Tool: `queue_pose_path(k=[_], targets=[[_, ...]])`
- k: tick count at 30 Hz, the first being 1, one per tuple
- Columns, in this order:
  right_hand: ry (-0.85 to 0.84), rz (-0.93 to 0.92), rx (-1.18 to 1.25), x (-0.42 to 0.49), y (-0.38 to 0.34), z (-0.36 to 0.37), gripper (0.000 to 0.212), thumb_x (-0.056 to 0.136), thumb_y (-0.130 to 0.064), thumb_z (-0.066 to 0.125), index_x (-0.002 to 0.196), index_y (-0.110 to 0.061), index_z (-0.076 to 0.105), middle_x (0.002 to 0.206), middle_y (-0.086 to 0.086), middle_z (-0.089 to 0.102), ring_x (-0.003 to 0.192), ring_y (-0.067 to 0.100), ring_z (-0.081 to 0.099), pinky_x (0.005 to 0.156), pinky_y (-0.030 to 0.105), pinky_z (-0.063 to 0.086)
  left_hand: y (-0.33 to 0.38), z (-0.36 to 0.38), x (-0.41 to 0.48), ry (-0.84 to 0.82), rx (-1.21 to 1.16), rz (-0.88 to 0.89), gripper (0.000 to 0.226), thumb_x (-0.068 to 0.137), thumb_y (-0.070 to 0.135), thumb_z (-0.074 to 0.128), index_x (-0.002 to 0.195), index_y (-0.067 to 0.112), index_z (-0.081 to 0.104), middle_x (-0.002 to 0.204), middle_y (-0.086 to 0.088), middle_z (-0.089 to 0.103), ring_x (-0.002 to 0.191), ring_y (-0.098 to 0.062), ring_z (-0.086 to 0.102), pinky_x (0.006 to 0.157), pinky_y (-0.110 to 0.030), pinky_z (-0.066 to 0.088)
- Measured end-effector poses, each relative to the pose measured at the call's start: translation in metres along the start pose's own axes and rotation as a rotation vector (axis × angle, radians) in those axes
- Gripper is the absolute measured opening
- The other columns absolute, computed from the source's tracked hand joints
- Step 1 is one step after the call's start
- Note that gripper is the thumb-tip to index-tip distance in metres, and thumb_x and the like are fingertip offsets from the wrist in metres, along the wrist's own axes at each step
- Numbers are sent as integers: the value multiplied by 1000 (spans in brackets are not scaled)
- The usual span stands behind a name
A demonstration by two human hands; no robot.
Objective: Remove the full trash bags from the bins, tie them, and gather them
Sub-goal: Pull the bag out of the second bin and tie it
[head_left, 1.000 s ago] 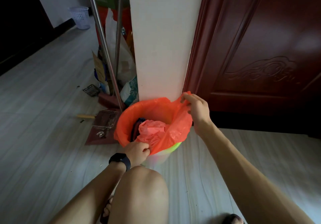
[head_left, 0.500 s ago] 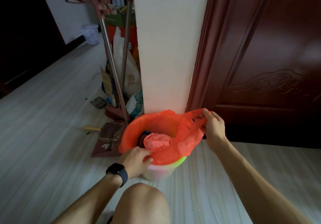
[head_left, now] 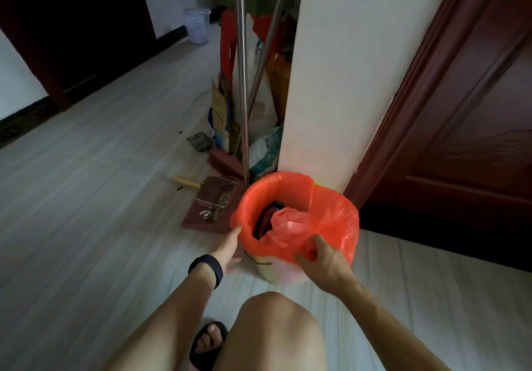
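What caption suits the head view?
Both hands, left hand and right hand, at the orange bag lining a bin.

Orange trash bag [head_left: 336,221]: thin crinkled plastic film, semi-translucent, slight sheen. Bin [head_left: 283,270] below it: pale smooth plastic. Floor [head_left: 86,198]: light wood-grain planks, low-gloss. Door [head_left: 466,117]: dark red-brown wood, carved panel, satin finish. Pillar [head_left: 339,54]: white, matt, looks painted. Two poles [head_left: 242,68]: bare polished metal. Dustpan [head_left: 214,206]: matt maroon plastic. Far basket [head_left: 197,25]: white perforated plastic. Wristband [head_left: 207,268]: dark, matt, looks rubbery. Sandal [head_left: 205,347]: black, matt.
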State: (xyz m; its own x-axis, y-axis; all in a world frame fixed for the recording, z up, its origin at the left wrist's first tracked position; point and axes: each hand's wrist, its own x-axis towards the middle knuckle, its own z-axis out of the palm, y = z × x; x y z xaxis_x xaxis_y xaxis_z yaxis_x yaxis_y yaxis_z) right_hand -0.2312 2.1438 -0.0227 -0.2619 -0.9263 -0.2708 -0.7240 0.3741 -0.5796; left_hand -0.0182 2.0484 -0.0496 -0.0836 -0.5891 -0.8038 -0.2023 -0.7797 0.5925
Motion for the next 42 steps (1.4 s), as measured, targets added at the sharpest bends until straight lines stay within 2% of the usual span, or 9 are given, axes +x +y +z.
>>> queue_pose_path(k=[3, 11, 18, 22, 25, 31, 35, 38, 42], targets=[[22, -79, -166, -6, 8, 17, 40, 85, -57, 59, 98, -19, 57, 95, -1, 62, 85, 29, 64, 70, 37, 51, -1, 3, 11, -41, -180, 7, 61, 95, 63, 40, 130, 16, 56, 108, -8, 66, 103, -23, 59, 87, -40, 47], [114, -164, -153, -9, 18, 27, 38, 89, -55, 59, 94, -17, 58, 90, -5, 54, 75, 24, 59, 65, 39, 51, 15, 0, 29, -3, -567, 49, 33, 95, 32, 57, 122, 14, 61, 96, -5, 66, 87, -20, 61, 67, -33, 53], [38, -107, -104, -2, 15, 21, 35, 87, -54, 64, 80, -21, 53, 85, -4, 55, 74, 19, 55, 63, 30, 42, 25, -18, 40, -26, -580, 12, 16, 88, 32, 69, 94, 20, 62, 75, -1, 57, 54, -10, 42, 39, -19, 32], [15, -87, -106, 0, 15, 19, 35, 86, -53, 65, 77, -22, 51, 81, -6, 53, 74, 20, 54, 63, 29, 40, 43, -26, 40, 9, -458, 72, 13, 84, 23, 70, 79, 23, 58, 56, 7, 51, 44, -6, 41, 38, -15, 28], [-3, -74, -104, 1, 15, 19, 35, 86, -53, 65, 78, -21, 53, 83, -4, 57, 75, 19, 55, 63, 30, 42, 66, -26, 29, 63, -454, 201, 9, 83, 19, 65, 91, 22, 66, 73, 4, 62, 59, -10, 55, 48, -19, 39], [-35, -1, -37, 0, 12, 14, 34, 85, -48, 67, 84, -14, 61, 79, -4, 62, 71, 15, 56, 58, 25, 39, 97, -1, -14, 30, -150, 560, 12, 85, 11, 60, 90, 22, 64, 85, -5, 68, 75, -20, 63, 59, -28, 45], [-100, 186, 362, 5, 9, 4, 27, 86, -37, 67, 89, -10, 68, 79, -1, 63, 72, 15, 56, 64, 27, 44, 74, 16, -27, -117, 191, 662, 16, 77, 23, 73, 92, 30, 71, 99, 3, 72, 97, -17, 66, 90, -34, 49], [-25, 336, 704, 11, 9, -3, 24, 86, -36, 65, 82, -13, 71, 72, 3, 61, 58, 16, 52, 51, 26, 41, 49, 26, -33, -253, 507, 709, 15, 86, 14, 71, 98, 24, 68, 95, 14, 67, 90, -2, 59, 82, -19, 44], [78, 459, 873, 8, 4, -8, 48, 97, -51, 45, 77, -12, 65, 64, 6, 53, 44, 16, 44, 40, 20, 33, 25, 35, -39, -320, 717, 709, 17, 87, 17, 72, 103, 22, 71, 95, 13, 67, 80, 3, 61, 75, -14, 50]])
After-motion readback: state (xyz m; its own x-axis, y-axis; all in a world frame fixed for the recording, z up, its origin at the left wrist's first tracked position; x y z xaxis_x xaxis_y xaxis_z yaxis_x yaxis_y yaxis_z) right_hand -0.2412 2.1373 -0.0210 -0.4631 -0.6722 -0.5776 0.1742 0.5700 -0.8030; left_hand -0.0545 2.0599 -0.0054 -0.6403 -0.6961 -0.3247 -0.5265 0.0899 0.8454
